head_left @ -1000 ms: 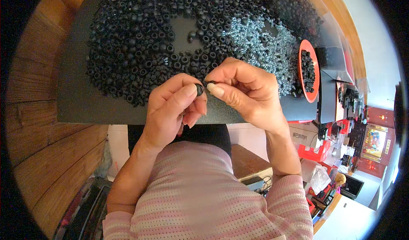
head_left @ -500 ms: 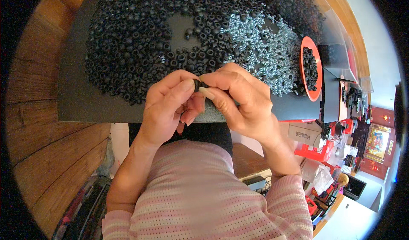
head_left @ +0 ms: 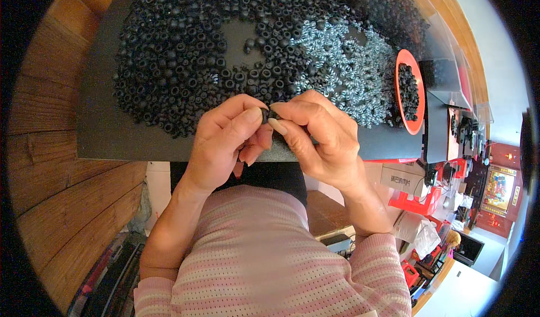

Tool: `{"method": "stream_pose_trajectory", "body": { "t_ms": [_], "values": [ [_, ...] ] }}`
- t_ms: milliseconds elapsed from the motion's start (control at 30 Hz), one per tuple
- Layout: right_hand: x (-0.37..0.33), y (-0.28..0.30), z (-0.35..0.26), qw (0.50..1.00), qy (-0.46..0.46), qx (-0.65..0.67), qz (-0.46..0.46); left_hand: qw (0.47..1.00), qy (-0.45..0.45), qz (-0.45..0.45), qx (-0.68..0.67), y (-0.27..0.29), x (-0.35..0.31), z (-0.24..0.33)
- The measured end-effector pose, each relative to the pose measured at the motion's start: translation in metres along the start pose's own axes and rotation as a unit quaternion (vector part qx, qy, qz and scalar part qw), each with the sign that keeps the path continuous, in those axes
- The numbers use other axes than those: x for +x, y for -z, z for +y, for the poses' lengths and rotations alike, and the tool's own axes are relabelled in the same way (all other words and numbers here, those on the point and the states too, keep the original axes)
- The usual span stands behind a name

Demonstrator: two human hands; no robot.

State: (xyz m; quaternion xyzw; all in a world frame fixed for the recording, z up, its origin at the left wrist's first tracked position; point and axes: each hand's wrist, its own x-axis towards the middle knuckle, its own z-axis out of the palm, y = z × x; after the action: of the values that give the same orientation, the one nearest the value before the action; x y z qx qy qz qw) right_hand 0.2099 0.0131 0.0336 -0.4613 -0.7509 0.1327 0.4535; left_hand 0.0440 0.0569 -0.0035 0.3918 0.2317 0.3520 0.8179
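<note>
Above the near edge of the table, my two hands meet at a small black barrel-shaped plastic part. The thumb and forefinger of my left hand pinch its left side, with the other fingers curled below. From the right, my right hand pinches a dark piece against that part; fingertips hide most of it, so I cannot tell whether the two are joined. Beyond my hands spread many loose black barrel-shaped parts with round openings. Small silvery coil springs lie heaped to their right.
At the table's right side stands an orange-red bowl holding small black pieces. A clear plastic sheet rises behind it. Wooden boards border the left. Below on the right are a cardboard box and a red stool-like object.
The black part and both pinching fingertips have shifted slightly right and down. My hands still hold the pieces together; the heaps look the same.
</note>
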Motion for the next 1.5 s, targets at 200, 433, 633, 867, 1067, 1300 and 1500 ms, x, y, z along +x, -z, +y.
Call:
{"method": "stream_pose_trajectory", "body": {
  "t_ms": [200, 433, 633, 867, 1067, 1300, 1500],
  "values": [
    [-0.001, 0.003, -0.003, 0.998, 0.016, -0.050, -0.024, 0.999, -0.002, 0.010, 0.041, -0.002, 0.000, -0.001],
    [0.002, 0.013, -0.009, 0.991, 0.016, -0.117, -0.066, 0.999, 0.007, 0.004, 0.054, -0.001, 0.000, 0.001],
    [0.007, 0.016, -0.013, 0.989, 0.010, -0.106, -0.100, 0.998, 0.009, 0.002, 0.060, 0.001, -0.001, 0.000],
    [-0.003, 0.003, -0.010, 0.997, 0.030, -0.062, -0.017, 0.999, 0.040, -0.016, -0.009, 0.003, -0.004, 0.002],
    [-0.001, 0.004, -0.012, 0.997, 0.026, -0.067, -0.010, 0.999, 0.023, -0.031, 0.034, 0.004, -0.002, 0.001],
    [-0.006, -0.003, -0.008, 0.991, 0.078, -0.100, 0.034, 0.999, 0.003, -0.035, 0.041, 0.003, -0.001, -0.001],
    [-0.008, -0.005, -0.008, 0.994, 0.050, -0.099, 0.021, 0.998, 0.016, -0.011, 0.061, 0.001, -0.002, 0.002]
  ]
}}
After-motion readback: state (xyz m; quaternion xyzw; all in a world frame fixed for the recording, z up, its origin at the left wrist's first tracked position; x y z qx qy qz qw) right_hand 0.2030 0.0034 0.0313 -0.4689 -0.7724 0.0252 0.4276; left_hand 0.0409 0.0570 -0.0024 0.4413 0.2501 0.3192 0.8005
